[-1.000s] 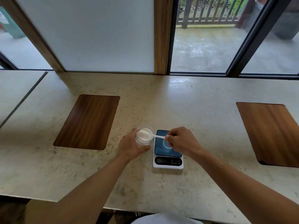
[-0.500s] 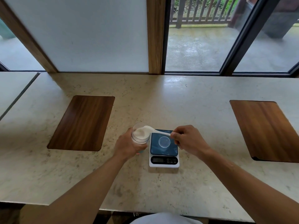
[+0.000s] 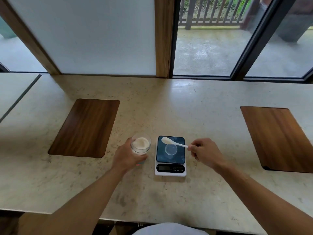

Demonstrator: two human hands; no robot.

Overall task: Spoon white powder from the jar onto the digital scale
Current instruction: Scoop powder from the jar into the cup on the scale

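A clear jar (image 3: 141, 145) with white powder in it stands on the stone counter, and my left hand (image 3: 126, 156) is wrapped around its near side. Right beside it sits a small white digital scale (image 3: 170, 156) with a dark blue platform; a small clear round dish (image 3: 171, 149) rests in the platform's middle. My right hand (image 3: 204, 152) pinches the handle of a white plastic spoon (image 3: 172, 142). The spoon's bowl hovers over the platform's far left corner, above and left of the dish. Whether the bowl carries powder I cannot tell.
Two dark wooden insets lie flush in the counter, one to the left (image 3: 85, 128) and one to the right (image 3: 277, 138). A seam (image 3: 22, 97) splits the counter at far left. Window frames and glass rise behind the counter's far edge.
The spoon has come out of the jar and travelled right, from the jar's mouth to over the scale platform. My right hand drew back to the right; the left hand stays on the jar.
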